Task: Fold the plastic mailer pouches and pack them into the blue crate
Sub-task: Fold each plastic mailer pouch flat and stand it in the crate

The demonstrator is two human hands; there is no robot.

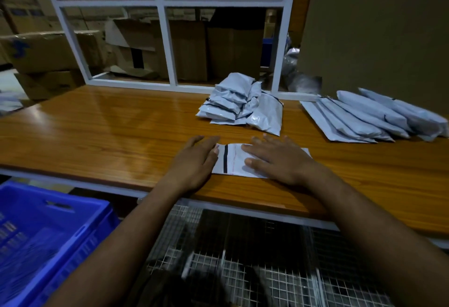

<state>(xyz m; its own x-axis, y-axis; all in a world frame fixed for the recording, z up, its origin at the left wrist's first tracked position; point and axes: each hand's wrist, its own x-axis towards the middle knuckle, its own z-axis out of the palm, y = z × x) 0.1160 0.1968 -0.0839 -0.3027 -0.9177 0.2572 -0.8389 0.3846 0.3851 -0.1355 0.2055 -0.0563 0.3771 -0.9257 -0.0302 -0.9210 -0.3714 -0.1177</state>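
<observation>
A white plastic mailer pouch (232, 159) with a black strip lies flat near the front edge of the wooden counter (109, 131). My right hand (274, 158) presses flat on it with straight fingers. My left hand (195, 161) rests beside the pouch's left end, fingers straight, its thumb touching the edge. A heap of folded pouches (233, 105) sits farther back at the middle. A row of unfolded pouches (369, 117) lies fanned out at the right. The blue crate (48, 231) stands below the counter at the lower left.
A white window frame (165, 46) rises at the counter's back edge, with cardboard boxes (53, 51) behind it. A brown wall panel (376, 34) stands at the back right. A wire mesh rack (255, 258) runs under the counter's front edge.
</observation>
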